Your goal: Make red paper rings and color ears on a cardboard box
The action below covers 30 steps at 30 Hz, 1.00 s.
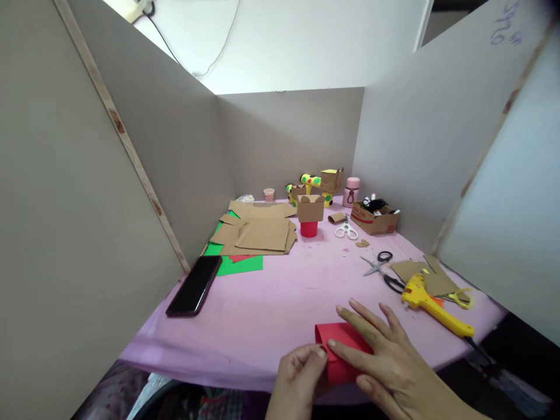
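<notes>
My right hand [385, 356] lies flat, fingers spread, pressing the rolled red paper [339, 344] at the near edge of the pink desk [271, 297]. My left hand [301, 367] pinches the paper's near end.

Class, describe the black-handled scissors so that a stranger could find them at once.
Start at the pink table and look right, beside the yellow glue gun. The black-handled scissors lie open there. The white-handled scissors lie farther back.

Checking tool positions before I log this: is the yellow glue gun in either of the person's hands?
No. The yellow glue gun lies on the table, while both hands press the red paper.
</notes>
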Motion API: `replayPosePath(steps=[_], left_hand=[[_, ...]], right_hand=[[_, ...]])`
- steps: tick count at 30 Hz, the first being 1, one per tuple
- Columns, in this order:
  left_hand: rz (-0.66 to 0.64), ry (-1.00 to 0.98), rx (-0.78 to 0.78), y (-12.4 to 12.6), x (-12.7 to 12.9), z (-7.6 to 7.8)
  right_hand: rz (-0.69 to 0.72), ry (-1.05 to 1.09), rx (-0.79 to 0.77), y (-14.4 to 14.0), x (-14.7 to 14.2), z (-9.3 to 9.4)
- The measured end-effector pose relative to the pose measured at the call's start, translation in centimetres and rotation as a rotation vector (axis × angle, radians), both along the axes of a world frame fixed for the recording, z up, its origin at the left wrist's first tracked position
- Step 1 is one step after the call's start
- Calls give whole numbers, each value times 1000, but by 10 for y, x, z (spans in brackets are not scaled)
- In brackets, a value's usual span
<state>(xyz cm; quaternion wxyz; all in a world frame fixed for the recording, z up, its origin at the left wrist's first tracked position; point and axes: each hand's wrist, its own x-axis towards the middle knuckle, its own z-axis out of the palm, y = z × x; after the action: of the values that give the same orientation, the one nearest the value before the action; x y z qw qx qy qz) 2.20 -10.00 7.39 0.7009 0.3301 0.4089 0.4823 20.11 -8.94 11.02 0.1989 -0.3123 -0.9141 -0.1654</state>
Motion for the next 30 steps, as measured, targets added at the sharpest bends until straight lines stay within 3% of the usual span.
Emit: replayPosePath(steps=[3,6,8,9,12,14,18,24,30], left_hand=[[-3,-71,3,1,-2,1],[25,-69,9,1,-5,3],[34,-53,27,0,-6,2],[30,-36,44,0,-6,3],[7,50,133,-2,-4,6],[-6,113,208,-4,-2,11],[-35,151,273,-4,0,16],[-16,267,286,0,5,10],[16,280,284,-2,11,18]], right_hand=[[-12,190,-141,-4,8,-7],[-245,626,-381,-6,21,-17],[-399,894,-618,-5,25,-20],[-409,975,-767,-5,24,-20],[-205,1093,-1166,-6,13,-16],[-81,1182,-1300,-7,4,-14],[-39,1302,-1374,-11,-6,-14],[-84,1267,-1250,-13,-9,-22],[-124,1226,-1248,-11,-16,-28]])
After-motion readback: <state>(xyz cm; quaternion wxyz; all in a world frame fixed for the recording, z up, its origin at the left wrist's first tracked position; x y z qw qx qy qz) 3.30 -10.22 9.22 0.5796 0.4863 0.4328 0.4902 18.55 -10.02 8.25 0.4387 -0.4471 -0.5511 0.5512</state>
